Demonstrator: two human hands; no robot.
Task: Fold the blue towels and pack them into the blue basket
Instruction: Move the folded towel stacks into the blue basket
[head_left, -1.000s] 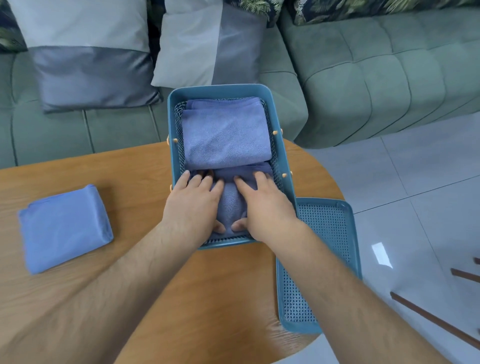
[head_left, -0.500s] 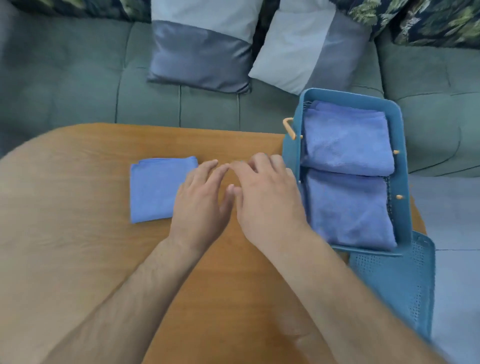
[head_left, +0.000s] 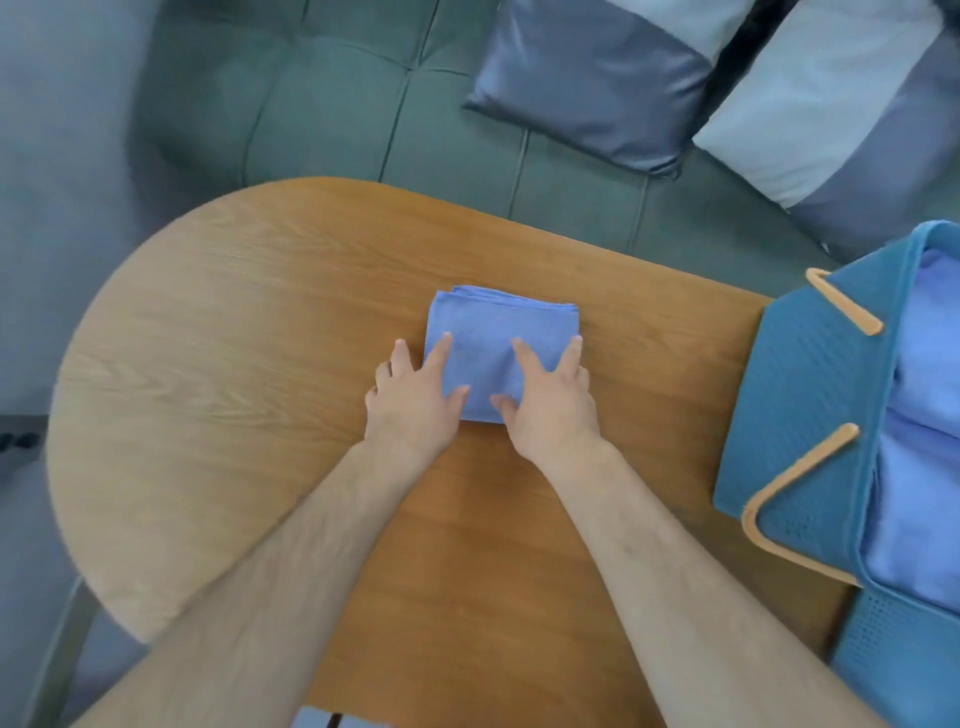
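A folded blue towel (head_left: 496, 332) lies flat in the middle of the wooden table (head_left: 234, 374). My left hand (head_left: 415, 402) rests on its near left corner, index finger and thumb on the cloth, the other fingers on the wood beside it. On the near right corner lies my right hand (head_left: 553, 408), with straight fingers spread over the cloth. The blue basket (head_left: 810, 415) with orange handles stands at the table's right end, cut off by the frame edge. Folded blue towels (head_left: 924, 374) fill the part of it I can see.
The basket's blue perforated lid (head_left: 893, 665) lies at the table's near right corner. A green sofa (head_left: 322, 104) runs along the far side, with grey cushions (head_left: 597, 93) on it. The table's rounded left end is bare wood.
Both hands left the basket, where they pressed a towel down, and moved left across the table onto the loose folded towel. My view swung left with them.
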